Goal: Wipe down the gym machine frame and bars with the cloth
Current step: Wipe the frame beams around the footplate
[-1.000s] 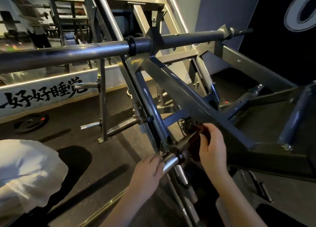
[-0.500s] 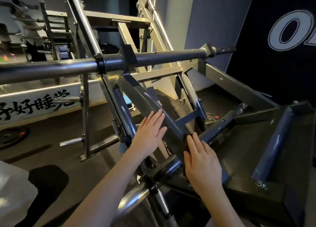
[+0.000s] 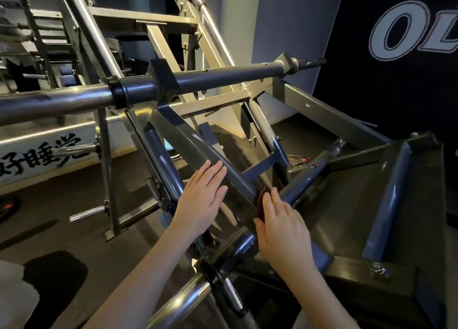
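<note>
Red cloth [image 3: 261, 201] sits pressed to the slanted beam [image 3: 190, 142] under the flat right hand [image 3: 282, 229], left hand [image 3: 202, 197] open, bracing; next, likely stroke upward.

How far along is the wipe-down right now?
Done: nothing shows which parts are already wiped. In hand: right hand presses the dark red cloth on the slanted beam, left hand flat on it higher up. Left, probably: the long top bar and base frame.
</note>
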The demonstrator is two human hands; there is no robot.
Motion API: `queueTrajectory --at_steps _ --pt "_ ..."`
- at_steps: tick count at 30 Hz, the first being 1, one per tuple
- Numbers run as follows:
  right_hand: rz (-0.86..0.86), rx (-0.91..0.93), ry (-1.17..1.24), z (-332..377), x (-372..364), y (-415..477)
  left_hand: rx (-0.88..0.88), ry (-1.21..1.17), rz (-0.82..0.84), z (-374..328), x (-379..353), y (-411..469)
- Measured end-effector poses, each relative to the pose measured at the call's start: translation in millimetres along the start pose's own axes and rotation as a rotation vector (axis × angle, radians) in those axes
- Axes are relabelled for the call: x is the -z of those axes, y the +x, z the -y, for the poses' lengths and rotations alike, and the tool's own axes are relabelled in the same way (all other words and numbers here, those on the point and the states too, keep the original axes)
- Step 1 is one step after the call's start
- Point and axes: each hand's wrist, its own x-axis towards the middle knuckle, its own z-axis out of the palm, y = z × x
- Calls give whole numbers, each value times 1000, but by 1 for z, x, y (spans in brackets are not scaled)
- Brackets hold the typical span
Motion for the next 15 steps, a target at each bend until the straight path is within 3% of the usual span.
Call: queueTrajectory --at_steps 6,15 --pt "-65 72 155 32 -9 50 -39 10 3 8 0 1" --pt "-180 -6 167 -10 -9 -15 -52 1 8 13 -3 2"
